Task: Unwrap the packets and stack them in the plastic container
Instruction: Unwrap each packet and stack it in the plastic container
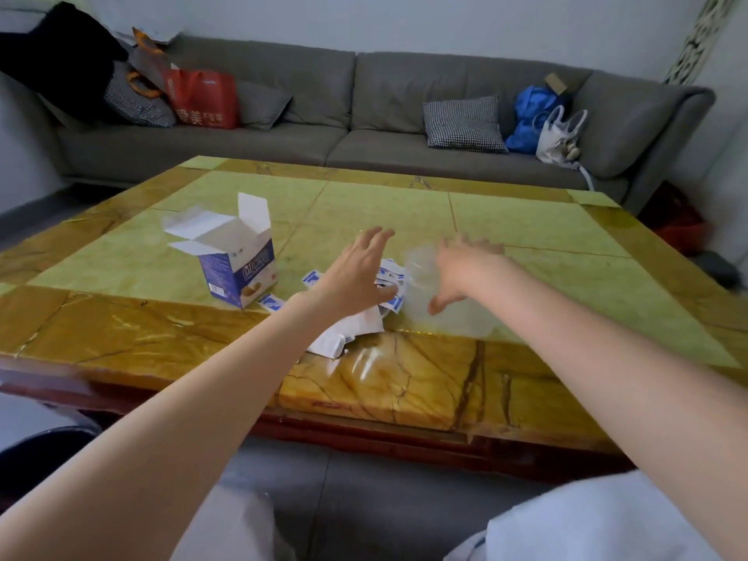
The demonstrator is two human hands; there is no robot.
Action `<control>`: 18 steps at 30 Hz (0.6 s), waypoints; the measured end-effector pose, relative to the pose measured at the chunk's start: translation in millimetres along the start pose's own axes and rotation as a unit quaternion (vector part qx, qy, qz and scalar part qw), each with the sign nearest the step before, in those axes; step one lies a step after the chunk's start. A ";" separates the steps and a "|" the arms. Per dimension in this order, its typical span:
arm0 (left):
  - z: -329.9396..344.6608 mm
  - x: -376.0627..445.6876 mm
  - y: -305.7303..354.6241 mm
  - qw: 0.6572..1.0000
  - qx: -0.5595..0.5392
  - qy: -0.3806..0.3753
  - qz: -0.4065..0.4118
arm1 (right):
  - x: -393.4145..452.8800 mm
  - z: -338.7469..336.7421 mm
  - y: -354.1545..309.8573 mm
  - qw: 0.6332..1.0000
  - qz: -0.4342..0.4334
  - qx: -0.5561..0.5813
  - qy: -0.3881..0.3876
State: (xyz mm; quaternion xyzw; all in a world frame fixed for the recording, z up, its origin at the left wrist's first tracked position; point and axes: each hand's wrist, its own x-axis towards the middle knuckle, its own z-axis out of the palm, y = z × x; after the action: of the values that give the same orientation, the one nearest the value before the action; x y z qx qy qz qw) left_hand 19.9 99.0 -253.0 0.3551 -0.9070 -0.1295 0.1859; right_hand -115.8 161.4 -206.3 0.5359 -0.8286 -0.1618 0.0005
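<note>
Risking a tip or skid of the clear, lightweight plastic container (449, 305), lying at the near edge of the green and amber stone-topped table (546, 236); a quick swipe from the right could be sending it off that edge. Also risking a scatter of the small blue-and-white packets (390, 277), heaped just left of the container, with a few strays lying toward the opened blue and white cardboard box (239, 265) standing farther left. Possibly mixing torn white wrappers (348, 332), lying just left of the container and nearer the edge, in with unopened packets, spoiling the stack.

Reaching forward with both bare arms. Hovering the left hand (360, 269) over the packet heap, just left of the container, palm down, fingers straight and spread, gripping nothing. Stretching the right hand (465, 269) over the container, fingers spread and blurred, thumb hanging down against its clear wall; fingers apart, not clamped, though actual contact being hard to tell through the blur. Nothing visibly stacked inside the container yet.
</note>
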 end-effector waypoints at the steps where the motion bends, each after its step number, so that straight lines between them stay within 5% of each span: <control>1: 8.7 4.8 7.0 1.000 -0.014 -0.027 0.003 | 0.2 8.6 6.8 1.000 -0.003 -0.019 0.006; 7: 28.0 26.1 27.2 0.996 -0.072 -0.058 -0.016 | 7.6 38.4 20.6 0.975 -0.074 -0.102 0.183; 18: 36.8 34.1 31.1 0.989 -0.143 -0.020 -0.039 | -2.7 56.5 9.2 0.970 -0.030 -0.099 0.221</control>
State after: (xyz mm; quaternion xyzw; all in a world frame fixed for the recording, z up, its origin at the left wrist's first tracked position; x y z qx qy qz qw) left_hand -37.6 101.4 -266.3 0.3574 -0.8681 -0.2723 0.2110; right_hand -132.6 182.4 -256.9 0.5802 -0.7713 -0.1205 0.2321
